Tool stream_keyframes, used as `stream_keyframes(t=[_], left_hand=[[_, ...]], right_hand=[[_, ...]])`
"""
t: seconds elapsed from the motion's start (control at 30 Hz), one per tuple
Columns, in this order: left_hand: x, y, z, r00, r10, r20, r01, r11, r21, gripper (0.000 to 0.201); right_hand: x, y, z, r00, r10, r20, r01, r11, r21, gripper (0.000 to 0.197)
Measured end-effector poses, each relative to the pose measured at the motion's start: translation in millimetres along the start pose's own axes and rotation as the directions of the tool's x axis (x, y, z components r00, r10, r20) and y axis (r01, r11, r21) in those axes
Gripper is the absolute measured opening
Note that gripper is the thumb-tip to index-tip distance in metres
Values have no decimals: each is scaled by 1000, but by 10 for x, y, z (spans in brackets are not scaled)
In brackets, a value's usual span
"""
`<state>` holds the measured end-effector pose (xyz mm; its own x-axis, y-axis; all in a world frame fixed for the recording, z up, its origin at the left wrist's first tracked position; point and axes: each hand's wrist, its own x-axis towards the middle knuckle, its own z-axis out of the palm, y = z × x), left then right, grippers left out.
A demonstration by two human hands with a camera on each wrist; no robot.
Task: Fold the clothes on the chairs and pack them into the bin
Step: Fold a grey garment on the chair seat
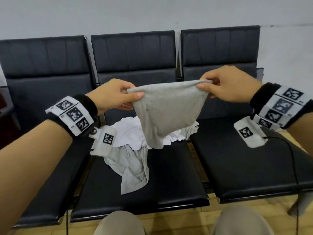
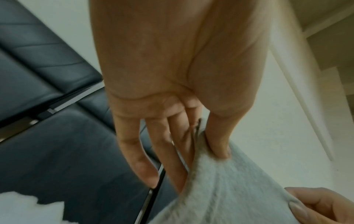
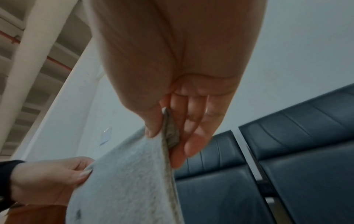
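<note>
Hands (image 1: 111, 95) (image 1: 227, 83) pinch soft grey garment (image 1: 167, 112) — taut.

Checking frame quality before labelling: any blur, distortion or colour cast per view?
Head: sharp, chair backs bowed by the wide angle. Left wrist: motion-blurred left hand, greenish cast. Right wrist: soft, grey garment fuzzy, right hand close and oversized.
</note>
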<state>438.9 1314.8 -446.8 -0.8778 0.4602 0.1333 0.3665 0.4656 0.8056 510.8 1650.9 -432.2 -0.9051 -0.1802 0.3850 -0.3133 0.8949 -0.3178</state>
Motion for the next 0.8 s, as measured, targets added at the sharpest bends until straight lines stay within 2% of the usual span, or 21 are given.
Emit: stream_keyframes(t=[0.07,0.17,0.27,0.33,0.43,0.5,0.57,0.67,0.8], left_hand=[[-156,-242,164,990,-79,115,80,997,-3,39],[-365,-649,454,934,-203,296,194,979,59,38],[-461,-1012,721,870,-289,400,261,957,122,26],[-433,-1244,832,841,-328,430,308,944,118,24],[-325,-1524,950,802,-392,450,375,918,132,43],[-255,-1647,1045,792,-421,443,389,906,165,44],[-154,-1774,1145,818,-426,387,371,904,212,39],[44,-1997,1286,859,-431,278,344,886,309,49],[246,-2189,1392,866,-455,206,389,873,293,45]], right_hand=[[-229,20,172,988,-5,152,3,1000,9,14],[-552,82,524,930,-16,367,-12,997,74,15],[-708,168,877,876,-7,483,-22,998,55,24],[-713,209,1079,848,3,529,-26,999,36,24],[-628,279,1362,821,38,570,-31,999,-21,23],[-545,377,1552,815,82,574,-50,996,-72,24],[-446,515,1761,817,132,562,-102,991,-86,26],[-303,688,2083,816,213,537,-207,976,-73,30],[-216,856,2456,811,318,491,-354,935,-21,29]])
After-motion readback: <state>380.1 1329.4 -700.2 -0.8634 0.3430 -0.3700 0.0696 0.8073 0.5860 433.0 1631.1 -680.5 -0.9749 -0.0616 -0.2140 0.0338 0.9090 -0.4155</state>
